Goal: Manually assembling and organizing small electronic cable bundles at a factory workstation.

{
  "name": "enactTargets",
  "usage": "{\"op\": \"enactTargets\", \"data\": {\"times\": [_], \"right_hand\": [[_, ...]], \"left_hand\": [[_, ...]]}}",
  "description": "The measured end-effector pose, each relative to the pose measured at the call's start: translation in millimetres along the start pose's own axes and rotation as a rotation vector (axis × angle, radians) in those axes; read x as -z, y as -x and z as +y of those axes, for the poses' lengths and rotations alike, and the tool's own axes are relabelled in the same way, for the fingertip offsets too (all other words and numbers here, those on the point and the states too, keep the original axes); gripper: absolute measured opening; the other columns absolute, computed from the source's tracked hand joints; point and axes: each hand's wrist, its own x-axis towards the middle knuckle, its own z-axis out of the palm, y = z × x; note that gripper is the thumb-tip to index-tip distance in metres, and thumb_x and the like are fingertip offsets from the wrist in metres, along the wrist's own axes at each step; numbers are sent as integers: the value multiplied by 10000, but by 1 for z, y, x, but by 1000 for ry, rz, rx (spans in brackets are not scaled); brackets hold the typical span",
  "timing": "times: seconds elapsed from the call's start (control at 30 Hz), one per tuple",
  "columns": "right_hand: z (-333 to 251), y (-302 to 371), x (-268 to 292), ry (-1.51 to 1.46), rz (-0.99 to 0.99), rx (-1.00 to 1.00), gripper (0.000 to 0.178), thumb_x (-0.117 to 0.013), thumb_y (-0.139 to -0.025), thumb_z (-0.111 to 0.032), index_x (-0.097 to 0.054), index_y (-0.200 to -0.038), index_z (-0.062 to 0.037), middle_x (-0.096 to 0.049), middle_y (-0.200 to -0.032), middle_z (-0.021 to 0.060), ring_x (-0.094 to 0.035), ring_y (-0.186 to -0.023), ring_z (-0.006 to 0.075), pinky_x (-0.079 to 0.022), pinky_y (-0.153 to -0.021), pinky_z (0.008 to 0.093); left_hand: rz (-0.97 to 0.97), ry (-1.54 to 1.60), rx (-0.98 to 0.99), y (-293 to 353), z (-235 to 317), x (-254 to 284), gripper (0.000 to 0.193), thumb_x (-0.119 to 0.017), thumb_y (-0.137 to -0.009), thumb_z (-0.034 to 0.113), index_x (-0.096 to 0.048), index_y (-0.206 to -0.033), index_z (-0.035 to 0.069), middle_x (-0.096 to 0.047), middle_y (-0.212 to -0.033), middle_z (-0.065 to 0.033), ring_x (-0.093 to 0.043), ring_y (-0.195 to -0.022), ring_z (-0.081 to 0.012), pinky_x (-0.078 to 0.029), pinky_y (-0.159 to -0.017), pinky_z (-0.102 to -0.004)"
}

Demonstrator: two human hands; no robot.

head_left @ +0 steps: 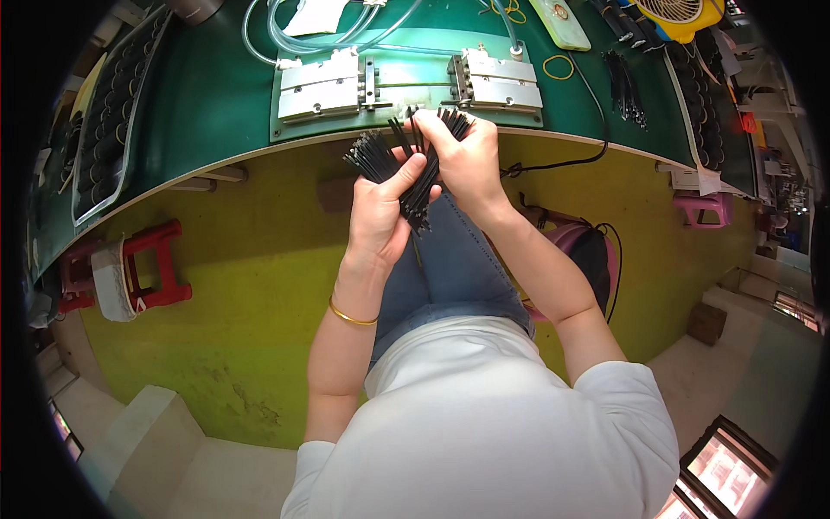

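My left hand point(380, 208) is closed round a bundle of thin black cables point(370, 157), its thumb pressed across them. The cut ends fan out at the upper left and more ends hang below the thumb. My right hand point(471, 164) is closed too, pinching cables at the upper right of the bundle; its fingertips are partly hidden. Both hands are close together in front of the table's near edge, above my lap. Just beyond them is a metal fixture with a left silver block point(320, 86) and a right silver block point(500, 80) on a plate.
Clear air hoses point(294, 35) curl behind the fixture on the green table point(207, 78). A phone point(560, 23), a yellow fan point(683, 17) and more black cables point(624, 91) lie at the right. Trays of coiled black cables flank the table. A red stool point(156, 268) stands at left.
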Motion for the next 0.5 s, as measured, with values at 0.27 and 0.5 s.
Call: {"op": "enactTargets", "data": {"times": [0.27, 0.5], "right_hand": [[-6, 2, -3, -139, 25, -27, 166, -585, -801, -109, -612, -728, 37, -587, -622, 48, -541, -527, 79, -479, -469, 221], [-12, 9, -2, -27, -34, 0, 163, -595, -800, -124, -620, -721, 15, -578, -615, 17, -530, -527, 62, -450, -467, 201]], "left_hand": [[-44, 45, 35, -1, 2, -1, 107, -591, -802, 52, -558, -886, -6, -588, -794, -72, -598, -672, -146, -534, -545, -265], [-31, 18, 28, 1, 1, 3, 97, -586, -800, 44, -560, -886, 6, -588, -783, -69, -595, -663, -137, -515, -507, -255]]}}
